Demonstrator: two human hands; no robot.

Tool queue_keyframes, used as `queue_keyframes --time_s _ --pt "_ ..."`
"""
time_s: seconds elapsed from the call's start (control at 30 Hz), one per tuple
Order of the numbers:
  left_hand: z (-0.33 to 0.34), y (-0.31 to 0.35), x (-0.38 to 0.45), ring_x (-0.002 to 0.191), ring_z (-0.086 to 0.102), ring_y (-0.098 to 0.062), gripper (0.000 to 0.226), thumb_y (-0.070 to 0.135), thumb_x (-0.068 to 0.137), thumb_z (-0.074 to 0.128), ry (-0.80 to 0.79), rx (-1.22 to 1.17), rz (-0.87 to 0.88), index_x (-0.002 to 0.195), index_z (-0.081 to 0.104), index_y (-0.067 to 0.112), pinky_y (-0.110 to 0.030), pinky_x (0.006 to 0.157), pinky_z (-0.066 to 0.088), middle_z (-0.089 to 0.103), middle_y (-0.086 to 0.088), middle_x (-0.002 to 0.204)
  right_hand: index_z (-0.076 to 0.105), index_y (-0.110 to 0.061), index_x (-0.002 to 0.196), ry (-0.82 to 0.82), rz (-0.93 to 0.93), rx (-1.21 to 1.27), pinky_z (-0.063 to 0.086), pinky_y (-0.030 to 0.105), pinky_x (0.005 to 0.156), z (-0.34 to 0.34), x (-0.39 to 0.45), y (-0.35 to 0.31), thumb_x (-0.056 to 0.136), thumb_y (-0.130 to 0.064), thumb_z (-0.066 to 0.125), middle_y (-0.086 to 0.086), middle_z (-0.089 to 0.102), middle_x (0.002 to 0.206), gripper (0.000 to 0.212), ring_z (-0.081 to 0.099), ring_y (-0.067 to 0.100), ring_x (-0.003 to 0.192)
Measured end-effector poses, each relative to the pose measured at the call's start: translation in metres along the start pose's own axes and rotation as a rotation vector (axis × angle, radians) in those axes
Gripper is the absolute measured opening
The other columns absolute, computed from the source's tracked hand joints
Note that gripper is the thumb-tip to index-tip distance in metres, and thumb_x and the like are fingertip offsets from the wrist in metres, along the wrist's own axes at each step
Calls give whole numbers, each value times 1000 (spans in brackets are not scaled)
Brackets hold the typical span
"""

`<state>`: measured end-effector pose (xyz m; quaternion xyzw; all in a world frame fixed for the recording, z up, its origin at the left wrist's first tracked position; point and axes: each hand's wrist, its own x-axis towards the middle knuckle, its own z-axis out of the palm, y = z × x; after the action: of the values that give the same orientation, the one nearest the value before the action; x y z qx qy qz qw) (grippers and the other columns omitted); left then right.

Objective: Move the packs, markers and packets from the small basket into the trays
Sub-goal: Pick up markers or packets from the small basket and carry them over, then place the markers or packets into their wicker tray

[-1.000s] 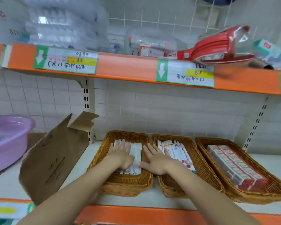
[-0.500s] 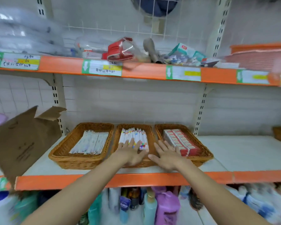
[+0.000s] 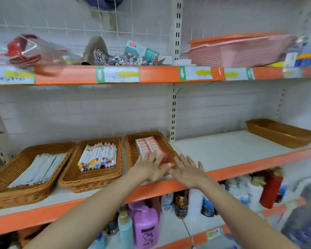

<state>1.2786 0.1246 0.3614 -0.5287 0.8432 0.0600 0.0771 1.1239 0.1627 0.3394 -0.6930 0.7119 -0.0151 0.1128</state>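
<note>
Head view: red-and-white packs (image 3: 150,147) lie stacked in the right tray (image 3: 131,150), markers (image 3: 98,156) fill the middle tray (image 3: 90,177), and flat white packets (image 3: 39,167) lie in the left tray (image 3: 16,191). Left hand (image 3: 149,168) rests flat on the packs' near end, fingers straight; right hand (image 3: 188,170) hovers just beside that tray, fingers spread, holding nothing. Packs look like light, stiff cartons, best taken by their long sides. Farther right on the shelf (image 3: 228,150) sits another basket (image 3: 280,133).

White shelf (image 3: 228,150) with orange edge — four wicker trays (image 3: 95,178) rest on it.
</note>
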Motion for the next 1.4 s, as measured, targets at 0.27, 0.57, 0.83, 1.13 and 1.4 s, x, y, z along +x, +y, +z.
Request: queue_keyframes --time_s 0.27,0.57,0.83,1.13,1.4 --pt "1 92 111 147 -15 -23 69 60 98 11 168 -110 145 152 -11 25 -42 119 -8 -19 -3 159 -8 -24 154 24 171 -70 -8 49 117 -26 34 123 99 -60 15 -2 -18 160 70 -16 18 148" --pt "5 191 208 148 -13 -24 71 61 97 11 137 -77 283 153 -9 23 -43 120 -7 -17 -4 160 -9 -23 154 34 323 -69 -7 49 118 -44 54 240 100 -58 15 1 -18 161 69 -16 20 148" --pt "-1 276 255 148 -12 -23 70 63 96 8 67 -51 280 152 -11 26 -43 119 -9 -18 -2 159 -10 -24 154 21 340 -30 -9 49 117 -48 65 343 99 -60 14 0 -21 160 70 -19 19 147" --pt "-18 408 287 148 -13 -24 70 63 96 7 47 -67 232 153 -9 25 -43 119 -8 -17 0 160 -9 -27 154 36 301 -38 -8 52 117 -88 36 479 98 -62 15 0 -21 160 70 -18 22 147" --pt "-31 497 320 148 -13 -24 68 60 97 7 77 -3 269 152 -11 24 -44 119 -8 -19 -2 159 -6 -27 155 94 302 -15 -6 52 117 -106 33 572 98 -61 16 1 -18 161 69 -15 21 148"
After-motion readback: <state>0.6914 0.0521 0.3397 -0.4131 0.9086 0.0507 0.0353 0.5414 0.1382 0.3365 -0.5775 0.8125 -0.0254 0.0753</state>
